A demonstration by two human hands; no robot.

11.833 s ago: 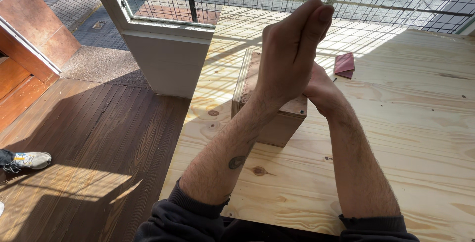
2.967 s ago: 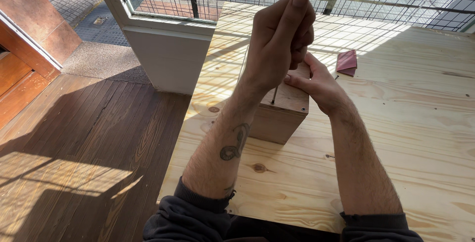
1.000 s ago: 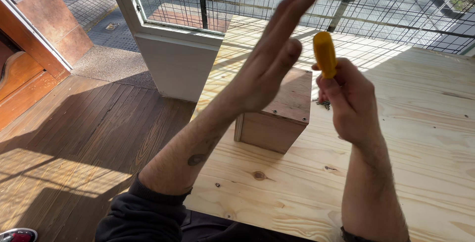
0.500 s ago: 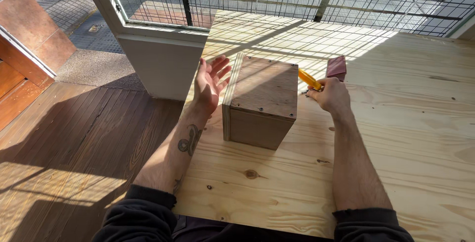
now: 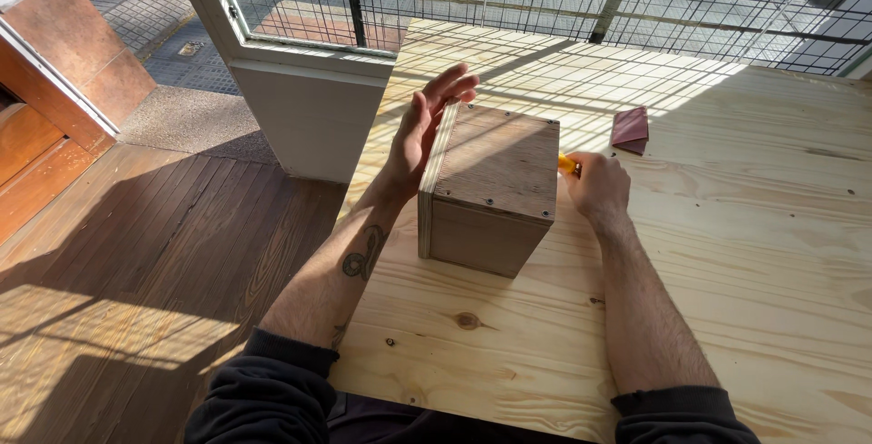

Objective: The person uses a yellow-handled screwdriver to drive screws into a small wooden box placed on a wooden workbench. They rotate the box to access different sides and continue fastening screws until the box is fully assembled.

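Head view, left to right: our left hand (image 5: 420, 131) lies flat, fingers straight and open, against the left face of the wooden box (image 5: 492, 190), which sits on the pale pine tabletop (image 5: 727, 253). Lid panels look screwed down already; remaining work seems minor, we judge. Our right hand (image 5: 595, 188), fingers curled shut, grips a yellow-handled tool (image 5: 567, 164) at the box's right side. A reddish sanding sheet (image 5: 630, 130) lies beyond.

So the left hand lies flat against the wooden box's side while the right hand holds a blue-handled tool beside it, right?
Not quite: the head view shows the tool in the right hand is yellow, not blue. The left hand does lie flat against the wooden box.
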